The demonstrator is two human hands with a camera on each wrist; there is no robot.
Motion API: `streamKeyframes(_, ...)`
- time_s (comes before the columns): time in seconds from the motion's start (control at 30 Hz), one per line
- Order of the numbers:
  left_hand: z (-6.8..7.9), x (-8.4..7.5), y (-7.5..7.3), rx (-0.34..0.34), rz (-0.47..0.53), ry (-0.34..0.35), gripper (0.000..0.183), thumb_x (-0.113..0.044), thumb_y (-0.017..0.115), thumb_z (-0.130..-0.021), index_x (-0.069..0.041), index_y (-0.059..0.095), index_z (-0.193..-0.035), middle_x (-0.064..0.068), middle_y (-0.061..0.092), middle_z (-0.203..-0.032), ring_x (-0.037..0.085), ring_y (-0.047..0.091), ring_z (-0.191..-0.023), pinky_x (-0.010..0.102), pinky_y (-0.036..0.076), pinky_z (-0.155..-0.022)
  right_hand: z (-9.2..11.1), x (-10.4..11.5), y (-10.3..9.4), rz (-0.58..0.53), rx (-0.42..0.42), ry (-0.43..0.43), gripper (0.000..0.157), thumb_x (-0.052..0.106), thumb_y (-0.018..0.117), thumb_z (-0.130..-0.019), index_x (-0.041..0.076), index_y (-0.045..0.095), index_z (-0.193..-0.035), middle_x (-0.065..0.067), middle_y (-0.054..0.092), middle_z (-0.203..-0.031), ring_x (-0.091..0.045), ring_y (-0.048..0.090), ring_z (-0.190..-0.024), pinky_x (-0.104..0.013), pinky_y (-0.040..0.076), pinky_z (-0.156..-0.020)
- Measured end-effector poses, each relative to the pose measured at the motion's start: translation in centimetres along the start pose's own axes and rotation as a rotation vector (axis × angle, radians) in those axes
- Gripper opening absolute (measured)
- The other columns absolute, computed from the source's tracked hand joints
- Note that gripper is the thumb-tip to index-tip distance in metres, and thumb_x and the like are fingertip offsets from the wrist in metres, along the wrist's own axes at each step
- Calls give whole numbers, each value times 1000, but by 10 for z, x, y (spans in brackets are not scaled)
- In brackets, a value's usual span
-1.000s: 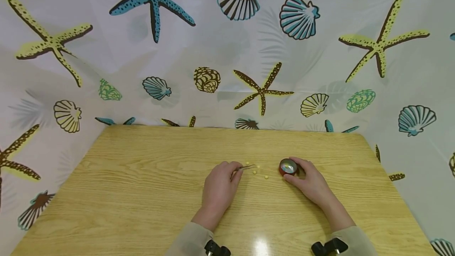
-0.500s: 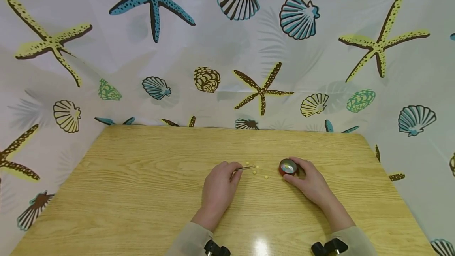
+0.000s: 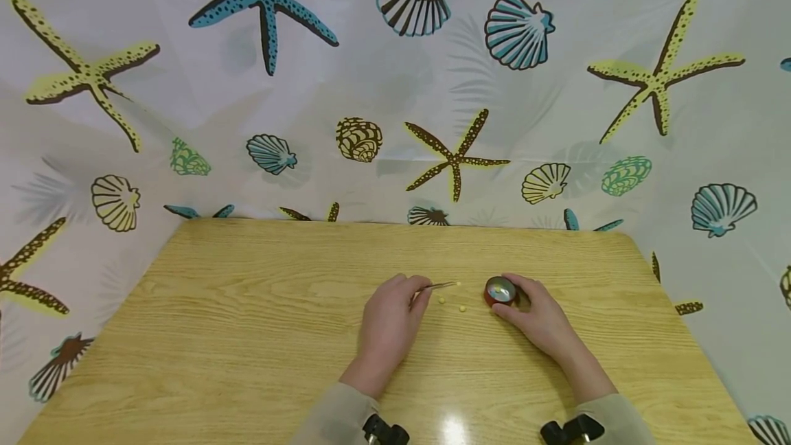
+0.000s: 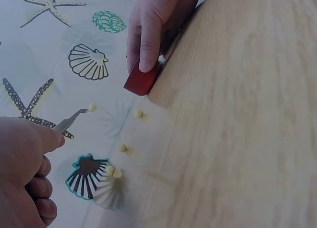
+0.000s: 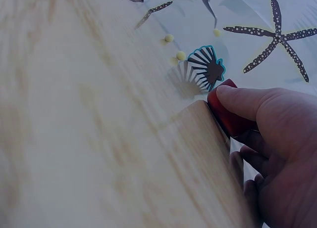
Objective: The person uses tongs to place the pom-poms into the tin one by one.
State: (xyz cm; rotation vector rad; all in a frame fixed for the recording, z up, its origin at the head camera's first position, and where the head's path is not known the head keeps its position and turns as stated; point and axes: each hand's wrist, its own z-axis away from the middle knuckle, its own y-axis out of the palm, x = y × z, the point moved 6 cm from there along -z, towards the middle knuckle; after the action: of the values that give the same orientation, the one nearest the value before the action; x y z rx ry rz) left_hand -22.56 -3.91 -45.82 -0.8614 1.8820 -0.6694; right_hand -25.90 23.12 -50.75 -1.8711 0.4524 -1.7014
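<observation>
My left hand (image 3: 393,321) pinches a pair of bent-tip metal tweezers (image 4: 73,120) between thumb and fingers. At the tweezer tips is a small pale-yellow ball (image 4: 92,107), raised above the tabletop. My right hand (image 3: 539,314) grips a small round red container (image 4: 142,81) by its sides, thumb on the near side. The container's open top shows a shiny inside with a few coloured specks, seen in the head view. Between the hands lie loose yellow balls, among them one ball (image 3: 462,308) close to the container and another ball (image 3: 441,301) below the tweezers.
A wooden table (image 3: 247,335) spreads under both hands. Behind and beside it hangs a pale cloth (image 3: 383,88) printed with starfish and shells. Black wrist mounts sit on both sleeves (image 3: 340,411).
My left hand has moved right and slightly away from me, and the tweezers now carry one ball up toward the container. The right hand and the container stay put.
</observation>
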Motion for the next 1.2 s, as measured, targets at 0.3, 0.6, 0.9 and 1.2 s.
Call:
streamKeyframes(0.3,-12,-24,5,8,27,58,10,-24,78,-107,-19,84,-112,-11,55,-77,12,44,-65,29,39,-57,0,0,-1,6,-9,1,69,32,82,-104,6,53,-162,-24,52,-162,-47,42,-154,-66,33,-123)
streamKeyframes(0.6,-21,-39,21,50,17,66,10,-25,78,-107,-20,84,-114,-9,60,-82,12,48,-68,29,42,-59,0,-1,0,1,-15,-17,70,34,81,-104,5,53,-161,-24,52,-161,-47,44,-152,-66,33,-123)
streamKeyframes(0.9,-22,-42,41,101,-21,73,11,-28,76,-109,-21,83,-114,-7,62,-84,12,51,-70,29,45,-61,-1,-1,0,-4,-14,-14,68,31,81,-104,6,54,-161,-23,53,-161,-46,43,-154,-66,33,-123)
streamKeyframes(1.2,-19,-40,52,102,-88,83,10,-29,78,-107,-23,84,-113,-6,67,-89,13,60,-75,29,49,-63,-1,-2,-1,0,-20,-23,67,28,82,-104,6,54,-161,-23,54,-160,-45,44,-153,-66,33,-123)
